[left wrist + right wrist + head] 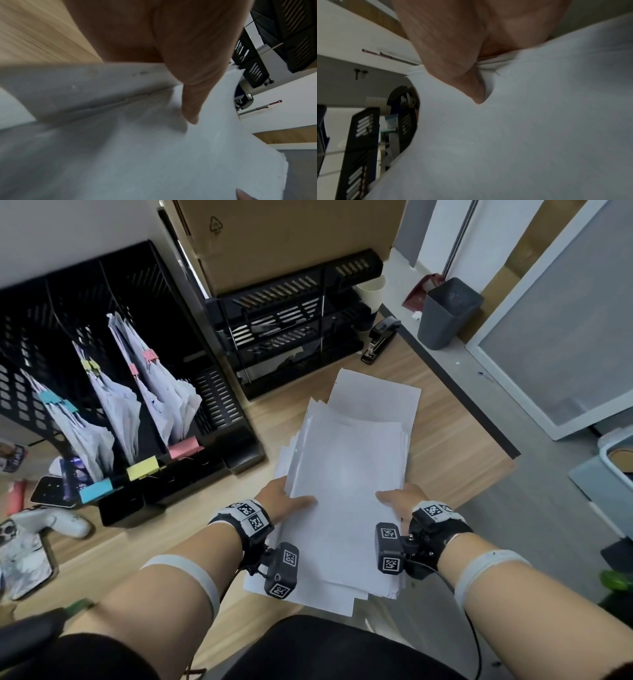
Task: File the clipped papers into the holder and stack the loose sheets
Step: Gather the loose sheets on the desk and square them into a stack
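A thick, uneven pile of loose white sheets (346,474) lies in the middle of the wooden desk. My left hand (286,501) grips its left edge, thumb on top (190,108), fingers hidden beneath. My right hand (399,499) grips the right edge the same way, thumb (471,89) pressed on the top sheet (522,135). The black mesh file holder (212,385) stands at the left. Its slots hold clipped bundles with blue (51,398), yellow (90,366) and pink (149,356) binder clips.
Black stacked letter trays (291,313) and a cardboard box (281,237) stand behind the pile. A stapler (378,338) lies near the desk's right edge, with a grey bin (445,313) on the floor beyond. Phones and clutter (27,529) crowd the left.
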{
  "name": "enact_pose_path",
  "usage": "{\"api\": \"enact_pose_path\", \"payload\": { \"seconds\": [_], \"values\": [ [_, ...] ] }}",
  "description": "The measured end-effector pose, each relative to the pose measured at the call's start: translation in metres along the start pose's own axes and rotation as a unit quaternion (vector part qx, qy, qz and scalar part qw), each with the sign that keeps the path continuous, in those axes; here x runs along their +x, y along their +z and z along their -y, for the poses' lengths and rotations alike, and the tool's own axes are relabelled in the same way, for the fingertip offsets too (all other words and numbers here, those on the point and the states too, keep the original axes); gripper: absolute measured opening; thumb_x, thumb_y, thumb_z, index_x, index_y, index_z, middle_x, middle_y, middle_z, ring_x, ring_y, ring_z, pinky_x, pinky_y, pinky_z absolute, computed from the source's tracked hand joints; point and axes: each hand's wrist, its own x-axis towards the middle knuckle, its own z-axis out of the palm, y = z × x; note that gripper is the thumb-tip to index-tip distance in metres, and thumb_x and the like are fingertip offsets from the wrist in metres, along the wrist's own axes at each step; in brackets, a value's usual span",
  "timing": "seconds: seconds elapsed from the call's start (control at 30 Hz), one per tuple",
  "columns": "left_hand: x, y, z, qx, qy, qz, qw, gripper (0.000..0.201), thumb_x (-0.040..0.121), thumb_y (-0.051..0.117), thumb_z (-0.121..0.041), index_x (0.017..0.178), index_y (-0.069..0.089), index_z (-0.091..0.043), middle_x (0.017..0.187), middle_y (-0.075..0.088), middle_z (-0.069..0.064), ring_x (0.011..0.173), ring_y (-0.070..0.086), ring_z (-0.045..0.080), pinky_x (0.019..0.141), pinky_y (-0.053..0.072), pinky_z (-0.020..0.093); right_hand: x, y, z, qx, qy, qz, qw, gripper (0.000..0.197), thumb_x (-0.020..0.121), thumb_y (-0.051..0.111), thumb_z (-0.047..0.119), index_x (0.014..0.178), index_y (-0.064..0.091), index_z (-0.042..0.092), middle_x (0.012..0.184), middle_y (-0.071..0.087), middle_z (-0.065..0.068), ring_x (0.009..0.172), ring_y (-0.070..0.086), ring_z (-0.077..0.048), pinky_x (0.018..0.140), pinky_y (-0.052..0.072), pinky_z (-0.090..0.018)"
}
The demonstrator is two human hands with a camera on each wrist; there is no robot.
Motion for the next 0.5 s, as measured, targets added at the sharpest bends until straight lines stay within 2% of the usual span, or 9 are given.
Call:
{"api": "enact_pose_path", "payload": {
  "seconds": [0.07, 0.13, 0.2, 0.23, 0.27, 0.37, 0.5],
  "values": [
    [0.001, 0.002, 0.000, -0.010, 0.008, 0.000, 1.000, 0.030, 0.085, 0.075, -0.038, 0.110, 0.067, -0.022, 0.101, 0.071, -0.006, 0.091, 0.068, 0.015, 0.073, 0.050, 0.020, -0.004, -0.013, -0.003, 0.018, 0.004, 0.001, 1.000, 0.034, 0.090, 0.065, 0.027, 0.116, 0.056, 0.007, 0.100, 0.061, -0.010, 0.076, 0.061, -0.031, 0.058, 0.050, -0.031],
    [0.005, 0.003, 0.006, 0.000, 0.006, -0.023, 1.000, 0.036, 0.085, 0.074, -0.038, 0.116, 0.067, -0.020, 0.110, 0.070, -0.002, 0.103, 0.066, 0.018, 0.088, 0.049, 0.025, -0.003, -0.027, -0.007, 0.050, 0.006, -0.020, 0.999, 0.034, 0.089, 0.067, 0.028, 0.113, 0.058, 0.005, 0.096, 0.065, -0.011, 0.084, 0.065, -0.034, 0.073, 0.055, -0.038],
    [0.008, 0.002, 0.010, 0.015, -0.005, -0.049, 0.999, 0.040, 0.086, 0.074, -0.033, 0.122, 0.064, -0.019, 0.118, 0.067, 0.003, 0.111, 0.063, 0.019, 0.097, 0.046, 0.028, 0.004, -0.044, -0.012, 0.074, 0.005, -0.038, 0.997, 0.039, 0.088, 0.068, 0.029, 0.113, 0.059, 0.001, 0.095, 0.066, -0.011, 0.079, 0.065, -0.031, 0.070, 0.054, -0.037],
    [0.009, 0.002, 0.012, 0.024, -0.006, -0.056, 0.998, 0.040, 0.086, 0.074, -0.030, 0.123, 0.064, -0.018, 0.120, 0.067, 0.005, 0.111, 0.062, 0.020, 0.098, 0.045, 0.028, 0.005, -0.051, -0.014, 0.084, 0.006, -0.052, 0.995, 0.039, 0.089, 0.068, 0.029, 0.113, 0.058, 0.001, 0.098, 0.065, -0.012, 0.078, 0.063, -0.030, 0.068, 0.052, -0.036],
    [0.009, 0.001, 0.013, 0.035, -0.006, -0.059, 0.998, 0.040, 0.086, 0.073, -0.027, 0.124, 0.064, -0.018, 0.120, 0.066, 0.006, 0.111, 0.062, 0.021, 0.097, 0.045, 0.027, 0.008, -0.057, -0.016, 0.094, 0.012, -0.064, 0.993, 0.042, 0.088, 0.069, 0.031, 0.115, 0.058, 0.000, 0.102, 0.064, -0.014, 0.082, 0.062, -0.029, 0.072, 0.051, -0.038],
    [0.013, 0.000, 0.016, 0.051, -0.008, -0.070, 0.996, 0.043, 0.086, 0.073, -0.025, 0.127, 0.062, -0.019, 0.121, 0.065, 0.006, 0.111, 0.061, 0.021, 0.092, 0.044, 0.025, 0.019, -0.066, -0.019, 0.103, -0.006, -0.118, 0.988, 0.053, 0.085, 0.070, 0.036, 0.123, 0.057, 0.001, 0.121, 0.063, -0.017, 0.095, 0.061, -0.028, 0.092, 0.053, -0.046],
    [0.018, 0.003, 0.019, 0.075, -0.020, -0.068, 0.995, 0.041, 0.087, 0.070, -0.025, 0.126, 0.061, -0.019, 0.122, 0.065, 0.004, 0.105, 0.060, 0.019, 0.086, 0.042, 0.022, 0.022, -0.065, -0.012, 0.051, -0.005, -0.125, 0.991, 0.053, 0.087, 0.066, 0.036, 0.126, 0.057, 0.002, 0.126, 0.061, -0.020, 0.092, 0.055, -0.025, 0.096, 0.051, -0.043]
  ]
}}
